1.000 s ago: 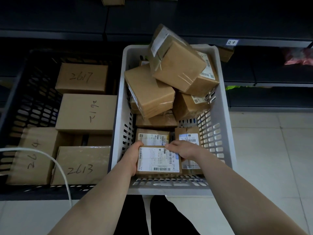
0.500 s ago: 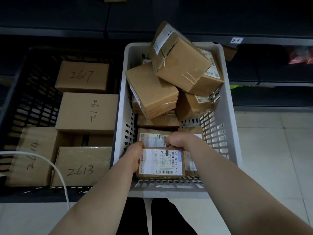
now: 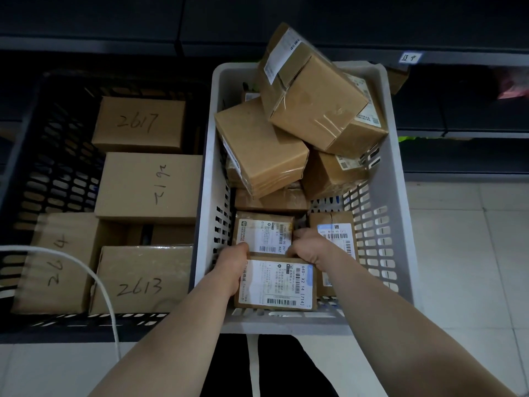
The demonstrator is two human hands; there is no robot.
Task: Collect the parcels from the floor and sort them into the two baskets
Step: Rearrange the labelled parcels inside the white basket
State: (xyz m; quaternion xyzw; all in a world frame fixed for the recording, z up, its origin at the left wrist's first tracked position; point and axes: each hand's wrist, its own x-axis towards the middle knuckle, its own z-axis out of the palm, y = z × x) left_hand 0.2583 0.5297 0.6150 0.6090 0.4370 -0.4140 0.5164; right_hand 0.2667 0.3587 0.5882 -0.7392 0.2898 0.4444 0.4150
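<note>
Both my hands are inside the white basket point(image 3: 398, 224). My left hand point(image 3: 232, 262) grips the left edge of a small labelled parcel point(image 3: 276, 285) lying flat at the basket's near end. My right hand point(image 3: 307, 246) curls over that parcel's far right corner. Two more labelled parcels, one point(image 3: 264, 233) just beyond and one point(image 3: 333, 224) to the right, lie on the basket floor. Several larger brown boxes point(image 3: 315, 98) are piled at the far end. The black basket point(image 3: 43, 156) on the left holds numbered boxes such as 2613 point(image 3: 140, 279).
Dark shelving point(image 3: 458, 116) runs along the back behind both baskets. A white cord point(image 3: 94, 282) arcs over the black basket's near corner. Light floor tiles point(image 3: 469, 267) lie to the right. My dark trouser legs point(image 3: 274, 368) are below the white basket.
My right hand slid from the parcel's right side up to its far right corner. The parcel sits slightly lower and nearer the basket's front wall.
</note>
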